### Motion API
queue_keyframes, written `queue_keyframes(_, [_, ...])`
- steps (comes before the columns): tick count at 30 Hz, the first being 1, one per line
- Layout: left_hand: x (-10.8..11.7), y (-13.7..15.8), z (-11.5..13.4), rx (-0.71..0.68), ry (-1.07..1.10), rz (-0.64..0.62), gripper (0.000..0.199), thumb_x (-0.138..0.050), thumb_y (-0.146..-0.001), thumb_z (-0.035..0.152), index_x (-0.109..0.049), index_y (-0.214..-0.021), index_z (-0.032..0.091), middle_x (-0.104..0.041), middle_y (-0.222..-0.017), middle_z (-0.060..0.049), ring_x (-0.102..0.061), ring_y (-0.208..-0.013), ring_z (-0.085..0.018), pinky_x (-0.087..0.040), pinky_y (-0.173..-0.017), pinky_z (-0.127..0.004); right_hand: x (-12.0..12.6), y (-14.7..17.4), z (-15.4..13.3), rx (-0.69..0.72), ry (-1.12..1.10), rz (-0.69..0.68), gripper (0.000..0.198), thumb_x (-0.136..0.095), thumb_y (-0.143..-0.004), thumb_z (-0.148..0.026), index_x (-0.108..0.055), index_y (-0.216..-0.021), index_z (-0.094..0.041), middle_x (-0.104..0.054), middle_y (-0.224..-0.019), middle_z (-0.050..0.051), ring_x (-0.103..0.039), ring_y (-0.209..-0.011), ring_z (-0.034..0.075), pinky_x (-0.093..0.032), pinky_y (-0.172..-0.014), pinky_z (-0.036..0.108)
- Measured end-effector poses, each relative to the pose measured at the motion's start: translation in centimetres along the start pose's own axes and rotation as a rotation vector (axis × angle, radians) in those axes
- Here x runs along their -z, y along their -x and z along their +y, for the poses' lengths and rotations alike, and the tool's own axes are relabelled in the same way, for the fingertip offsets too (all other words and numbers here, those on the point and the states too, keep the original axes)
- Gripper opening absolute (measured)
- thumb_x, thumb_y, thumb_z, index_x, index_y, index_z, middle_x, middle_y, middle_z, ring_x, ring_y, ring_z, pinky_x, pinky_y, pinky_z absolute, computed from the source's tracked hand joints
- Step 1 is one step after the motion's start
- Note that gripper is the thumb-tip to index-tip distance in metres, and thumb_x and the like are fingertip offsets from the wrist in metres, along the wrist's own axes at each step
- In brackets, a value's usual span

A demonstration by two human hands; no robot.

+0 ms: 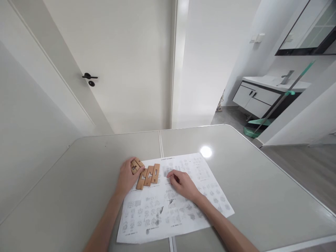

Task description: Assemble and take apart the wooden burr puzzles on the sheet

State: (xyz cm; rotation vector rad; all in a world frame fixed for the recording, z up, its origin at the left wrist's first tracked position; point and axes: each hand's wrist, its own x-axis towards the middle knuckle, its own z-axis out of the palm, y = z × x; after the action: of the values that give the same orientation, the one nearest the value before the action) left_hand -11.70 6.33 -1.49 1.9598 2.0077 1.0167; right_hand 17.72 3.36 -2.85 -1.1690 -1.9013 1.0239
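Standing door: white panel point(131, 63), beyond the table's far edge.
Grey table: pale top with a white rim point(126, 133) and a seam down the middle, bearing everything handled.
Printed sheet: white paper point(189, 224) across the seam, covered in small grey diagrams. Nothing visible weighs down its near corners, so a dragging forearm could slide it and carry the wooden pieces along.
Right hand: over the sheet point(182, 182), to the right of the pieces, loosely curled and half open, with a gap by the thumb; nothing shows in it. A careless sweep leftward could knock the row askew.
Left hand: curled point(127, 178) around a wooden-bar bundle point(135, 166) at the sheet's far left corner, thumb on the near side, fingers behind.
Bar bundle: several bars side by side; I cannot tell whether they interlock. If they are merely stacked, a loosened grip could let them slip apart.
Slotted wooden pieces: left one point(140, 182), middle one point(147, 180) and right one point(155, 177), lying flat in a slanted row, close together. The left thumb sits at the left one's far end; a nudge there could shove its neighbours.
Numerals: "1" on the middle piece, "2" on the right; the left one's mark is unclear, which invites a mix-up.
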Motion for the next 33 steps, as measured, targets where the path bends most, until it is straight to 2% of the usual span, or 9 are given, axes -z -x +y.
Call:
queue_keyframes(17, [-0.06,-0.14,-0.48,0.061,-0.044,0.059,0.061,-0.068,-0.082,0.062,-0.059,-0.128,0.023,-0.069,-0.127,-0.016,-0.062,-0.121,-0.037,-0.049,-0.103,-0.050,0.24,-0.11,-0.19,-0.010,0.012,-0.021,0.024,-0.045,-0.099,-0.023,-0.069,-0.101,-0.022,-0.061,-0.067,-0.002,-0.047,-0.053,0.015,-0.036,-0.055,0.026])
queue_keyframes(23, [-0.13,-0.20,-0.58,0.057,-0.065,0.070,0.064,-0.073,-0.077,0.061,-0.058,-0.126,0.024,-0.069,-0.125,-0.015,-0.062,-0.121,-0.038,-0.047,-0.105,-0.052,0.31,-0.12,-0.36,-0.002,0.034,-0.012,0.023,-0.045,-0.098,-0.022,-0.069,-0.100,-0.022,-0.060,-0.068,-0.002,-0.048,-0.056,0.015,-0.038,-0.058,0.026])
queue_keyframes(33, [0.19,0.01,-0.23,0.065,-0.094,0.110,0.064,-0.072,-0.079,0.062,-0.058,-0.127,0.023,-0.070,-0.124,-0.015,-0.064,-0.118,-0.038,-0.053,-0.097,-0.050,0.32,-0.11,-0.58,-0.009,0.030,-0.016,0.022,-0.046,-0.098,-0.022,-0.069,-0.099,-0.023,-0.056,-0.065,-0.002,-0.046,-0.055,0.015,-0.036,-0.057,0.026])
